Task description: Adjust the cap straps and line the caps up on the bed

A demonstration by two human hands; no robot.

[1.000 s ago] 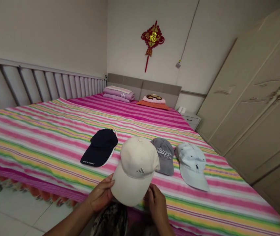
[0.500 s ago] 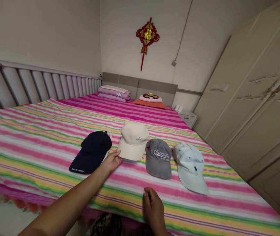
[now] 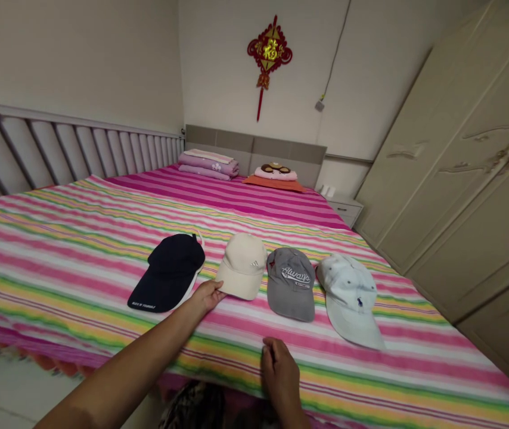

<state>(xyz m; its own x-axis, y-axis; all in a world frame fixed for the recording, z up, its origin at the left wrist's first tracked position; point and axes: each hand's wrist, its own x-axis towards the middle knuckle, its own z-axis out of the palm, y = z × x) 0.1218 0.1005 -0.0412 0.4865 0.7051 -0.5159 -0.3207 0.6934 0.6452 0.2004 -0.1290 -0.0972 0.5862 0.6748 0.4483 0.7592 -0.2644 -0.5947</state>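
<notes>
My left hand (image 3: 208, 295) pinches the left edge of the brim of a cream baseball cap (image 3: 242, 262), which rests on the striped bedsheet (image 3: 219, 357). Left of it lies a navy baseball cap (image 3: 169, 271) with small white lettering on its brim; a white strap shows behind it. To the right are a grey baseball cap (image 3: 291, 286) with white script and a pale blue baseball cap (image 3: 350, 298) with a small dark emblem. My right hand (image 3: 280, 372) hovers near the bed's front edge, loosely curled, apart from the caps and with nothing visible in it.
Folded purple bedding (image 3: 208, 165) and a pink folded item (image 3: 276, 174) on an orange cloth lie by the headboard (image 3: 254, 149). A white railing (image 3: 80, 143) runs along the left. At the right stand a small nightstand (image 3: 346, 210) and a wardrobe (image 3: 451, 196).
The cream cap has come down onto the sheet between the navy and grey caps, with my left hand still on its brim. My right hand has hardly moved. The view has shifted slightly.
</notes>
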